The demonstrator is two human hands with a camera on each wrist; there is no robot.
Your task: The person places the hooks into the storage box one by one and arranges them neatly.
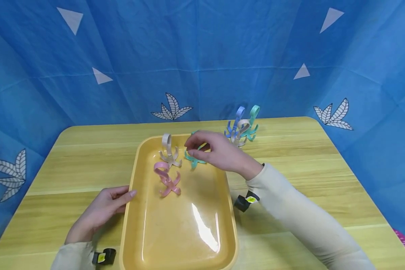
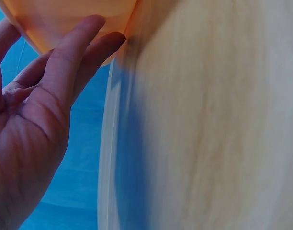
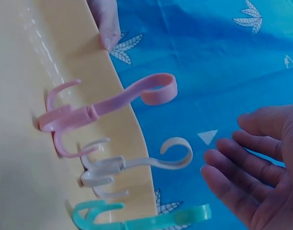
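Note:
My left hand holds the left rim of a yellow tray, thumb over the edge and fingers along the outer side. Inside the tray, towards its far end, stand three plastic multi-prong hanging hooks. One is pink, one is white and one is green. My right hand hovers over the green hook and partly covers it in the head view. In the right wrist view, its loosely bent fingers are apart from the hooks, and nothing is between them.
Beyond the tray's far right corner, a blue hook, another green hook and a greyish-white hook stand close together on the wooden table. A blue cloth hangs behind the table and along its sides.

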